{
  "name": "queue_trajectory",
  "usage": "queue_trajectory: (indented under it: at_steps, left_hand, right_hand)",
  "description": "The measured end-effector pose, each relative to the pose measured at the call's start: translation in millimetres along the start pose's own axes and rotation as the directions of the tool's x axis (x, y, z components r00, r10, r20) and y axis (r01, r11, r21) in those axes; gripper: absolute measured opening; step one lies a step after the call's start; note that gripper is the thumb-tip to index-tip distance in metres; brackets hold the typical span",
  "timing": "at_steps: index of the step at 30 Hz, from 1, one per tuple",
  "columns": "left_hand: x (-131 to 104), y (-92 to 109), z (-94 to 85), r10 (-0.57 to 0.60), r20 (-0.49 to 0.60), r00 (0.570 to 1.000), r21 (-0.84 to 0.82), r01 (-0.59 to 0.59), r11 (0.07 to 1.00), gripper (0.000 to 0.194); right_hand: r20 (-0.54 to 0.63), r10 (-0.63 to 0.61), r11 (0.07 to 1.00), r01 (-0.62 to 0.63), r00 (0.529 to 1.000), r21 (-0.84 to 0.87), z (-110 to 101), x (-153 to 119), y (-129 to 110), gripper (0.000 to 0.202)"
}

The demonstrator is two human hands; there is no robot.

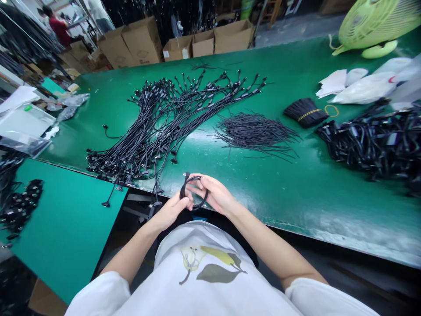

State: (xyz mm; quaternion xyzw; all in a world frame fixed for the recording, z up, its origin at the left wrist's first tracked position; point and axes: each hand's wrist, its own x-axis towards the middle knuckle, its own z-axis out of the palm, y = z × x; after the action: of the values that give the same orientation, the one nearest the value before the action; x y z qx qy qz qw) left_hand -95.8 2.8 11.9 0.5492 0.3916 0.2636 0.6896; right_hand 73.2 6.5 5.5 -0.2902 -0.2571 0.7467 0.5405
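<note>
Green table (315, 188) | nearer you than cable pile (146, 109): left hand (176, 208) is pinching coil (183, 189), right hand (215, 193) holding it, half-curled | slackening fingers risking uncoiling

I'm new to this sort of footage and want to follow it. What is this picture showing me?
There's no machine here: one head-worn camera looks forward and down at a person's bare hands. The left hand and right hand hold a coiled black cable at the near edge of a green table. On the table, left of centre, lie many black cables with connectors. Right of them is a loose heap of thin black ties, then a banded black bundle. Farther right are a dark cable heap and, behind, a yellow-green fan.
</note>
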Motion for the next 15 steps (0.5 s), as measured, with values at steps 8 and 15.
queue_trajectory:
  at_steps: [8, 15]
  left_hand:
    - [20.0, -5.7, 28.1, 0.147, -0.062, 0.987, 0.314, -0.121, 0.942, 0.03]
    - [2.2, -13.0, 21.5, -0.058, 0.2, 0.978, 0.103, 0.038, 0.994, 0.038]
  right_hand:
    - [-0.152, -0.404, 0.879, 0.337, 0.902, -0.338, 40.6, -2.2, 2.1, 0.041]
    - [-0.067, -0.107, 0.986, 0.098, 0.992, -0.132, 28.6, 1.7, -11.5, 0.039]
